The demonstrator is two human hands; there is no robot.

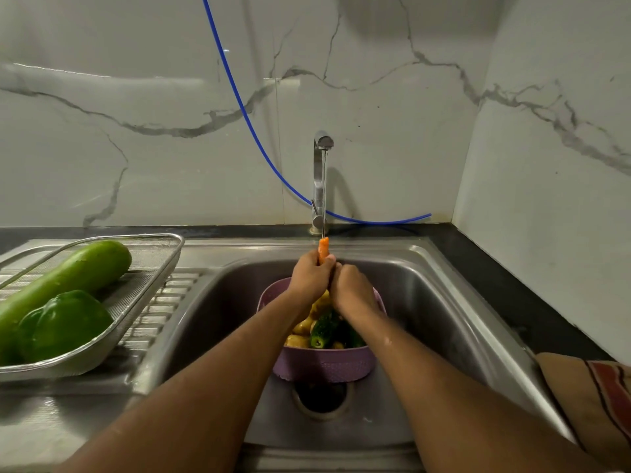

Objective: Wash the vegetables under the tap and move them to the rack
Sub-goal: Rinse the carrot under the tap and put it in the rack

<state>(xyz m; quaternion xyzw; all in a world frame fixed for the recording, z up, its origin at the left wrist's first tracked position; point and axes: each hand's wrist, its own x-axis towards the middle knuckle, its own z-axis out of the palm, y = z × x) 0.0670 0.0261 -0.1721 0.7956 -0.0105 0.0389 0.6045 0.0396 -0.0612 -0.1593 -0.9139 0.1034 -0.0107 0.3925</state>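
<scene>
The sink (426, 302) fills the middle, its near edge hidden behind two forearms and its drain (321, 396) half covered by the bowl. On the left drainboard sits one wire rack (150, 268), cut off at the left edge of view. It holds two vegetables: one long pale green gourd (68, 274), whose near end runs out of view, and one green pepper (65, 326) lying against it, nearer.

One purple bowl (324, 363) stands in the sink over the drain. Its contents are partly hidden by the wrists: at least one dark green cucumber (324, 327) and several yellowish pieces, too covered to count or name.

One tap (319, 179) stands at the far rim, a thin stream falling from it. A blue hose (246, 107) hangs down the wall behind it.

The left hand (309, 274) and right hand (351, 288) are pressed together above the bowl, both curled round one carrot (323, 247). Only the carrot's far tip shows, right under the stream; the rest is hidden in the fists.

A striped cloth (594, 397) lies near right, cut off.
</scene>
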